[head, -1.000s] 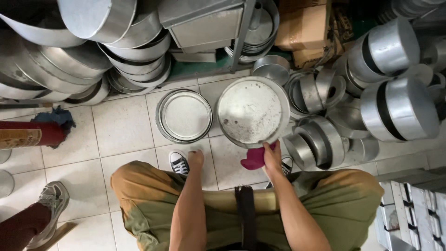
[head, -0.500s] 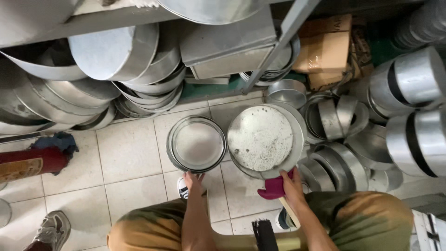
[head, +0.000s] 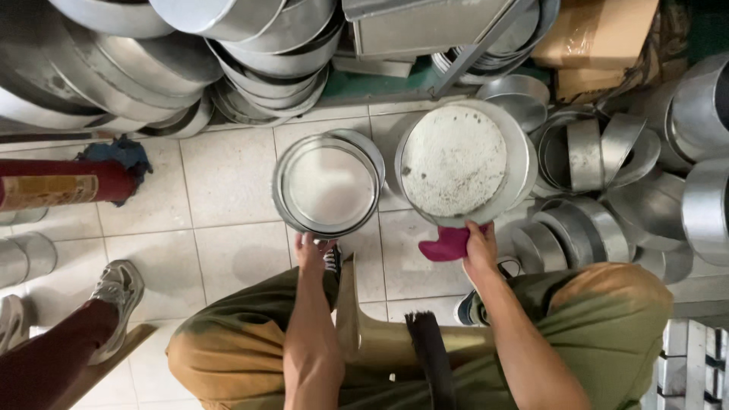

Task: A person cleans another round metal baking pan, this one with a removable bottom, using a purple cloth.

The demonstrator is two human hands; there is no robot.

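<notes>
Left hand: fingers curled over the near rim of the clean round pan; closed on that edge, though thumb placement hard to make out from above.
Right hand: pinched shut on the near rim of the crusted round pan, with a magenta cloth bunched between palm and metal.
Clean round pan: tipped up to face the camera, above the tiled floor, bright inside, just beside the crusted one and overlapping its edge slightly.
Crusted round pan: also tipped up, base coated in pale speckled residue.
Surroundings: stacked metal pans along the wall, loose metal rings to the right, another person's shoe at left.
Handling advice: best kept apart at the rims to avoid clanging; cloth kept under the right grip against a sharp or greasy edge; each pan supported low on its rim, wrists steady, so neither swings into the rings.
</notes>
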